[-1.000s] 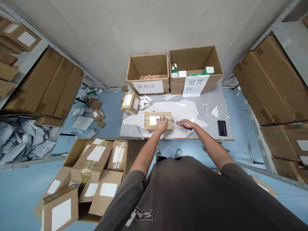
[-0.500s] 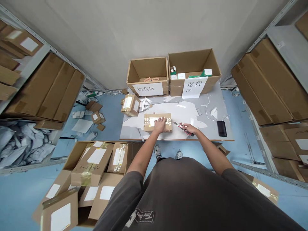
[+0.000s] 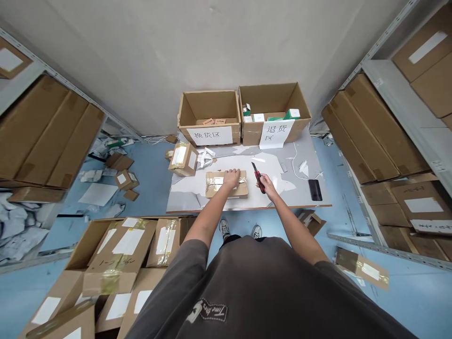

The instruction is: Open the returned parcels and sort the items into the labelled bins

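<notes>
A small taped cardboard box (image 3: 211, 189) with a white label lies on the table. My left hand (image 3: 232, 179) grips it from above toward its right end, fingers bent at the far edge and partly hidden. Just to the right of the box, my right hand (image 3: 267, 186) is closed around a red and black utility knife (image 3: 259, 180). Its blade is out and points away from me, up and apart from the box.
Two open cartons, the left (image 3: 208, 106) and the right (image 3: 300, 101), stand at the table's back with paper signs. A smaller box (image 3: 183, 159), a phone (image 3: 315, 189) and paper scraps lie on the table (image 3: 183, 200). Several parcels fill a large carton (image 3: 79, 242) at lower left.
My right hand has turned the knife from pointing left at the box to pointing away from me. My left hand's fingers have drawn together toward the box's far edge. The camera view has shifted.
</notes>
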{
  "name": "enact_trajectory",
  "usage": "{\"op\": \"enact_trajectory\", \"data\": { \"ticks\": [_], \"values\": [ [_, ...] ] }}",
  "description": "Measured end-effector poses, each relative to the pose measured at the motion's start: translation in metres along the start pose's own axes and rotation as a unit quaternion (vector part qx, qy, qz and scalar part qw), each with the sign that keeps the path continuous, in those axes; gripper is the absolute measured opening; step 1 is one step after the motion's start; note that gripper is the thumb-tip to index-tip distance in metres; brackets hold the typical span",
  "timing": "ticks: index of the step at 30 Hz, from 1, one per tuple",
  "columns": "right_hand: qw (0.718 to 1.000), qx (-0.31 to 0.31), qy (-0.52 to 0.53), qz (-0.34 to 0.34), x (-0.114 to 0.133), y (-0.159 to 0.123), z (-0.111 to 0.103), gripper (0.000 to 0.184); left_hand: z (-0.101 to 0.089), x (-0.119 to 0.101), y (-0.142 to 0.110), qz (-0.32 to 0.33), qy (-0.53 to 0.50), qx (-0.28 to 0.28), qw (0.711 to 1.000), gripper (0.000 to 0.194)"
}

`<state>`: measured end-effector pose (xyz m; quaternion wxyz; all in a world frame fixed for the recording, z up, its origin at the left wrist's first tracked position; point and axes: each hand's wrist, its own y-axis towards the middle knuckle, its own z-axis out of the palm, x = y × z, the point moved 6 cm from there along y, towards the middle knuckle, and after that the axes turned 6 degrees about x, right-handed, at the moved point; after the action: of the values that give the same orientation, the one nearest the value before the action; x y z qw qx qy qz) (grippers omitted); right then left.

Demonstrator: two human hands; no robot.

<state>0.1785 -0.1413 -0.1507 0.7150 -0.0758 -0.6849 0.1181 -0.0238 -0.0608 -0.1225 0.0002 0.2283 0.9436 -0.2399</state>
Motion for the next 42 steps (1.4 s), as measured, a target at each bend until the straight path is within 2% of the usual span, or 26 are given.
{"op": "enact_trajectory", "data": {
  "ticks": [4, 8, 10, 16, 19, 24, 28, 33, 35, 38, 40, 42],
  "values": [
    [0.994, 0.001, -0.11, -0.014, -0.013, -0.004, -0.004, 0.06, 0.002, -0.001, 0.002, 0.012, -0.001, 0.003, 1.0, 0.069],
    [0.96, 0.044, -0.275, -0.006, -0.028, -0.02, -0.016, 0.037, 0.003, -0.001, 0.002, 0.026, -0.009, 0.006, 1.0, 0.068],
    [0.942, 0.068, -0.329, -0.002, -0.031, -0.023, -0.018, 0.034, 0.004, -0.001, 0.001, 0.03, -0.012, 0.001, 0.999, 0.066],
    [0.865, 0.1, -0.492, -0.001, -0.019, -0.009, -0.002, 0.034, 0.008, -0.001, -0.004, 0.046, -0.012, -0.014, 0.999, 0.058],
    [0.827, 0.104, -0.553, -0.014, -0.009, -0.002, -0.002, 0.033, 0.011, -0.001, -0.006, 0.048, -0.015, -0.02, 0.999, 0.059],
    [0.798, 0.12, -0.589, -0.044, -0.001, 0.008, -0.008, 0.032, 0.014, 0.0, -0.008, 0.049, -0.014, -0.031, 0.998, 0.053],
    [0.794, 0.127, -0.592, -0.063, -0.004, 0.018, -0.011, 0.032, 0.013, 0.002, -0.009, 0.049, -0.025, -0.029, 0.998, 0.047],
    [0.805, 0.109, -0.577, -0.08, -0.005, 0.026, -0.02, 0.033, 0.011, 0.008, -0.005, 0.034, -0.034, -0.02, 0.999, 0.043],
    [0.814, 0.098, -0.567, -0.077, -0.002, 0.026, -0.032, 0.035, 0.01, 0.013, -0.005, 0.039, -0.045, -0.013, 0.998, 0.04],
    [0.84, 0.068, -0.533, -0.079, 0.005, 0.017, -0.064, 0.036, 0.011, 0.022, -0.008, 0.075, -0.071, -0.008, 0.995, 0.04],
    [0.869, 0.027, -0.486, -0.089, 0.012, 0.007, -0.085, 0.039, 0.014, 0.027, -0.012, 0.105, -0.071, 0.008, 0.992, 0.062],
    [0.906, -0.017, -0.412, -0.1, 0.018, -0.002, -0.095, 0.045, 0.021, 0.032, -0.013, 0.113, -0.049, 0.048, 0.991, 0.102]
  ]
}}
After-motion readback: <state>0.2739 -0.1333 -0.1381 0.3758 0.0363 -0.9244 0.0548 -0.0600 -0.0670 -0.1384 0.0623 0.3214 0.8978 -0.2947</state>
